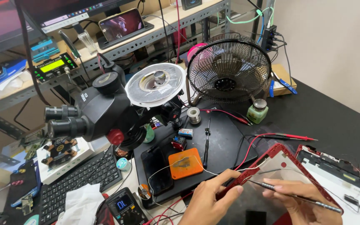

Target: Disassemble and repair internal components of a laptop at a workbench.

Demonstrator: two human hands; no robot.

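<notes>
Both hands sit low in the view, at the near edge of the bench. Our left hand has thumb and forefinger pinched shut on the red frame of an opened device, right at its near-left corner; a thin white wire loops away to the left from about that spot, though we can't tell whether the fingers hold it too. Our right hand is curled shut around a slim metal screwdriver, held nearly flat, tip aimed left at that same corner, just short of the left fingertips.

Left to right across the bench: a black keyboard w/ crumpled white tissue at its near edge, and a multimeter with a lit display just beside them. Above stands a black stereo microscope, eyepieces facing left, a white ring light on its right side. On the black work mat lie a dark phone and an orange pad — side by side, near the left hand. Further back on the mat, a solder spool. Behind it, a black wire-cage fan, with a small green jar at its right foot. A red test probe lies on the dark tabletop beyond the frame. At far right, a second red-edged panel w/ a white sheet inside.
</notes>
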